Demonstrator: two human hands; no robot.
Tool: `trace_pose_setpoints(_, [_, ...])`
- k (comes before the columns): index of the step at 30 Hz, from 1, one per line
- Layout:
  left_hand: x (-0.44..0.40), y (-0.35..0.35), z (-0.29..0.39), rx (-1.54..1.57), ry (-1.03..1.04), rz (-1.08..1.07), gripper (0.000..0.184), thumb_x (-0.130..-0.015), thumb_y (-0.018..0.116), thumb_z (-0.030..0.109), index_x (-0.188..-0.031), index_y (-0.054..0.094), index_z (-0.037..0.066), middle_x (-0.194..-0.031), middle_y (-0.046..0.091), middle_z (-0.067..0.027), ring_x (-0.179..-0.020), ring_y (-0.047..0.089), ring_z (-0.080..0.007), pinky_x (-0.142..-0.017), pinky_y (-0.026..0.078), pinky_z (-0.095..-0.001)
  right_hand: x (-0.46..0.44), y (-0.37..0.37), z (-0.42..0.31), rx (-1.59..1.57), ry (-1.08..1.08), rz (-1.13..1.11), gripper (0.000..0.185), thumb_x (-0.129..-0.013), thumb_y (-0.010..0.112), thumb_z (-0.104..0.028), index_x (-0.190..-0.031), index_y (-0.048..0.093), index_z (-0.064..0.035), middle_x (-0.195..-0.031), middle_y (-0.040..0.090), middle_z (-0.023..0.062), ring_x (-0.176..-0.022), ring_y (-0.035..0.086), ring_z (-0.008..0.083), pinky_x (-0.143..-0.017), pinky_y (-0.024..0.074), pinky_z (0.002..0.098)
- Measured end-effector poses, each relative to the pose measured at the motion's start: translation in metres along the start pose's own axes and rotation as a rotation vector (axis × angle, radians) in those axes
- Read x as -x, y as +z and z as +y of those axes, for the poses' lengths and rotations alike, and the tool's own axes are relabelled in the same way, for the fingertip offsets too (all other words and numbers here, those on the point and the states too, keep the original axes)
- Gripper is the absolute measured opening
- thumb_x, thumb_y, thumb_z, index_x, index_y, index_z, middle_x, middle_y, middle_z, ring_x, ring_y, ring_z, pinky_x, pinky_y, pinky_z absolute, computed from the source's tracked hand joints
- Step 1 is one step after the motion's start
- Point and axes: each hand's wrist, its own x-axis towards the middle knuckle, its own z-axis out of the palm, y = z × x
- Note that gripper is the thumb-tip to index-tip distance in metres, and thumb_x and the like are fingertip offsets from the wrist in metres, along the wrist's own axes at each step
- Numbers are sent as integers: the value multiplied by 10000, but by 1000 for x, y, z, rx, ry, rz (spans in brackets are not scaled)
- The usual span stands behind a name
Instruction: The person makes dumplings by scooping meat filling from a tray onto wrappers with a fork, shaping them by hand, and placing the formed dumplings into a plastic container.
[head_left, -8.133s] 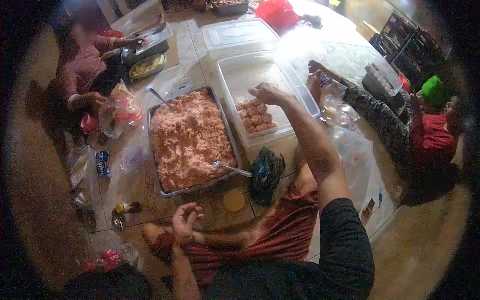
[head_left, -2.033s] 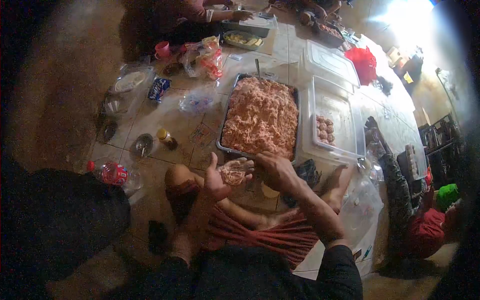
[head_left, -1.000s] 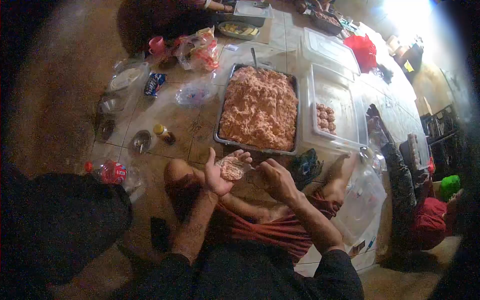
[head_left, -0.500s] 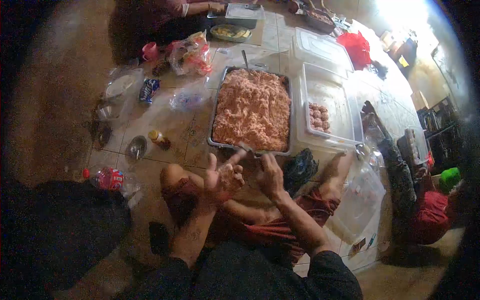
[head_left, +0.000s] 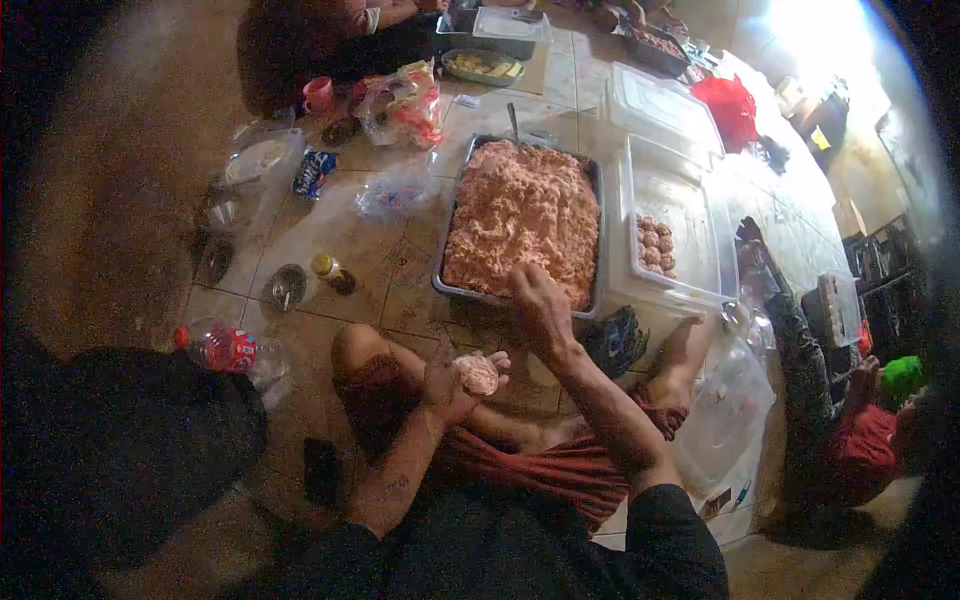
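Observation:
My left hand (head_left: 447, 388) is palm up over my lap, with a flattened pale-pink lump of ground meat (head_left: 478, 375) resting in it. The fingers curl partly around the lump. My right hand (head_left: 541, 303) reaches over the near edge of a dark rectangular tray (head_left: 457, 289). Its fingers are bunched together against the ground meat mixture (head_left: 520, 215) heaped in that tray, and the fingertips are partly hidden. A spoon handle (head_left: 513, 122) sticks up from the far side of the heap.
Right of the tray, a clear plastic box (head_left: 700, 215) holds several meatballs (head_left: 655, 247). A lid (head_left: 660, 105) lies beyond it. Leftward are a small jar (head_left: 333, 272), a glass (head_left: 289, 287) and a plastic bottle (head_left: 222, 347). A black bag (head_left: 617, 340) lies near my right knee. Other people sit nearby.
My left hand has moved down and slightly right, away from the tray, and its palm now shows the meat lump. My right hand has reached forward over the tray edge to the mixture.

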Motion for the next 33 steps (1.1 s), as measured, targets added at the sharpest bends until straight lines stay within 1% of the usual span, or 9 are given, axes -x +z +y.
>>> trace_pose_setpoints(6, [2, 17, 4, -63, 141, -7, 966, -941, 486, 710, -1395, 403, -138, -1386, 510, -324, -1302, 515, -456, -1107, 417, -579, 7, -4, 11, -171, 192, 60, 320, -818, 624, -10, -1118, 517, -40, -1014, 561, 208, -911, 592, 464, -747, 488, 516])
trace_pose_setpoints(9, [-8, 11, 0, -113, 141, 63, 1005, -938, 493, 712, -1447, 342, -141, -1429, 471, -325, -1320, 496, -459, -1123, 399, -573, 1, -11, 1, -232, -37, 248, 340, -854, 609, -9, -1183, 532, -48, -1019, 558, 219, -916, 594, 470, -752, 488, 511])
trace_pose_setpoints(11, [-18, 0, -2, -96, 81, 134, 1016, -935, 500, 713, -1457, 325, -141, -1447, 451, -325, -1328, 486, -461, -1129, 391, -572, -22, -19, -17, -264, 254, 23, 371, -874, 602, -13, -1236, 537, -64, -1065, 562, 229, -955, 608, 467, -767, 489, 516])
trace_pose_setpoints(13, [-25, -9, -12, -251, 126, 131, 1031, -915, 529, 722, -1453, 332, -135, -1477, 419, -316, -1338, 471, -460, -1131, 385, -568, -41, -6, -15, -240, 154, 49, 584, -847, 662, -111, -1402, 482, -116, -1080, 607, 230, -984, 642, 453, -777, 537, 520])
trace_pose_setpoints(17, [-20, 23, -19, -225, 161, 308, 1018, -901, 559, 715, -1434, 365, -131, -1457, 453, -299, -1321, 488, -453, -1119, 399, -563, -60, 28, -5, -104, 236, -144, 378, -914, 599, -138, -1283, 520, -119, -1051, 621, 232, -939, 674, 406, -756, 562, 491])
trace_pose_setpoints(20, [-19, 12, -6, -337, 207, 40, 954, -929, 534, 696, -1405, 410, -122, -1425, 492, -287, -1291, 511, -443, -1112, 408, -563, -52, 23, 5, -282, 452, -233, 311, -914, 588, -109, -1221, 538, -90, -1046, 627, 220, -940, 676, 397, -764, 568, 475])
trace_pose_setpoints(25, [-14, 68, -3, -26, 297, -89, 867, -989, 418, 680, -1370, 463, -98, -1385, 534, -277, -1259, 535, -424, -1096, 426, -561, 0, -74, -24, -310, 175, 67, 298, -806, 666, 18, -1089, 600, -44, -926, 580, 192, -890, 600, 412, -761, 503, 479])
trace_pose_setpoints(30, [-24, 94, -7, -58, 236, -74, 907, -992, 301, 723, -1324, 525, -92, -1352, 559, -300, -1238, 558, -432, -1086, 437, -567, 88, -32, -22, -616, 233, -196, 316, -817, 640, -16, -1128, 598, -46, -1023, 578, 158, -965, 579, 371, -815, 493, 417])
trace_pose_setpoints(33, [-33, 53, 8, -100, 167, -126, 955, -959, 337, 756, -1364, 501, -93, -1403, 533, -311, -1301, 519, -458, -1104, 407, -612, 90, -52, -21, -354, -2, -170, 311, -780, 643, 53, -1074, 618, -48, -936, 550, 122, -853, 562, 334, -716, 500, 409])
